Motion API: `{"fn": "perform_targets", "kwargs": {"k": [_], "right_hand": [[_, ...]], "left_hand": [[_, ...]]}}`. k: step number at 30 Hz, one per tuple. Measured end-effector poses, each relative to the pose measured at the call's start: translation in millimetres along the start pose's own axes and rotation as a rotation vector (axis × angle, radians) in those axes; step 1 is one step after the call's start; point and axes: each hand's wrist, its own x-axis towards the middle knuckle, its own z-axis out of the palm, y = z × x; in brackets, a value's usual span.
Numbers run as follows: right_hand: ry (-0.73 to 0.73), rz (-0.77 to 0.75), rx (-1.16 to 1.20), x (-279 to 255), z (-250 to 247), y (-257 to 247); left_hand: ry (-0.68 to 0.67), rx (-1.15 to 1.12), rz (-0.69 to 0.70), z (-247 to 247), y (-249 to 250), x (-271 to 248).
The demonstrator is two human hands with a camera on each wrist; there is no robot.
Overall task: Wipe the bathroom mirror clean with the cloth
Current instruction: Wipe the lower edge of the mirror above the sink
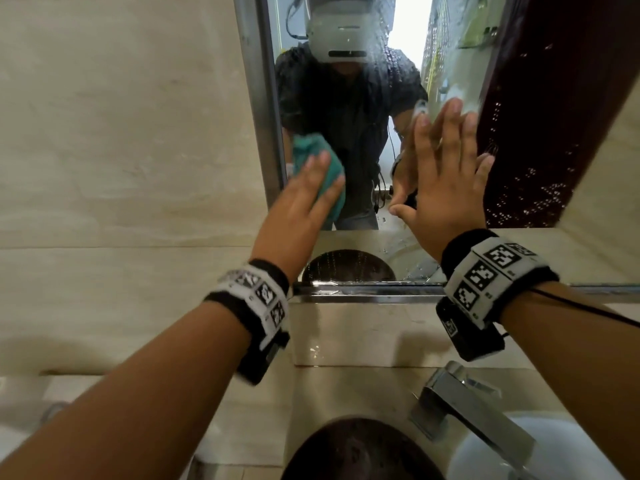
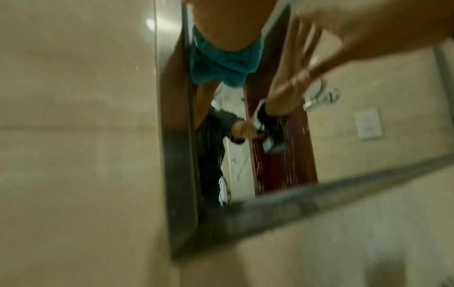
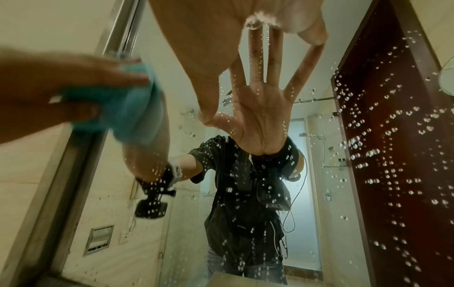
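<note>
The mirror (image 1: pixel 408 36) hangs in a metal frame (image 1: pixel 258 98) and is speckled with water droplets (image 3: pixel 393 126). My left hand (image 1: pixel 308 192) presses a teal cloth (image 1: pixel 308 147) flat against the glass near the left frame edge, fingers straight. In the left wrist view the cloth (image 2: pixel 226 62) bunches under my left hand (image 2: pixel 221 25), blurred. My right hand (image 1: pixel 446 174) lies flat on the glass to the right, fingers spread and holding nothing. From the right wrist, my right hand (image 3: pixel 221 38) meets its own reflection, with the cloth (image 3: pixel 132 108) to its left.
A beige marble wall (image 1: pixel 121 133) runs left of the mirror. Below the frame is a stone ledge (image 1: pixel 363 327), then a chrome faucet (image 1: pixel 467 410) over a white basin (image 1: pixel 519 452). A dark round object (image 1: pixel 360 452) sits at the bottom. A dark red door shows in the reflection.
</note>
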Motion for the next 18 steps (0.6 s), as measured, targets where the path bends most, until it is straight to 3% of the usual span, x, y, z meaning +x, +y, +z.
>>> {"fn": "perform_targets", "kwargs": {"k": [3, 6, 8, 13, 15, 18], "right_hand": [[0.072, -0.011, 0.012, -8, 5, 1], [0.126, -0.105, -0.007, -31, 15, -5], [0.083, -0.111, -0.048, -41, 26, -9], [0.024, -0.055, -0.167, -37, 46, -10], [0.030, -0.067, -0.173, -38, 48, -9], [0.062, -0.082, -0.168, -39, 48, -8]], "left_hand": [[-0.155, 0.130, 0.065, 20, 2, -35], [-0.200, 0.163, 0.146, 13, -5, -38], [-0.179, 0.203, 0.167, -1, -11, -25], [0.046, 0.086, 0.017, -16, -13, 9], [0.041, 0.092, 0.034, 4, -13, -7], [-0.105, 0.122, 0.120, 42, -10, -63]]}}
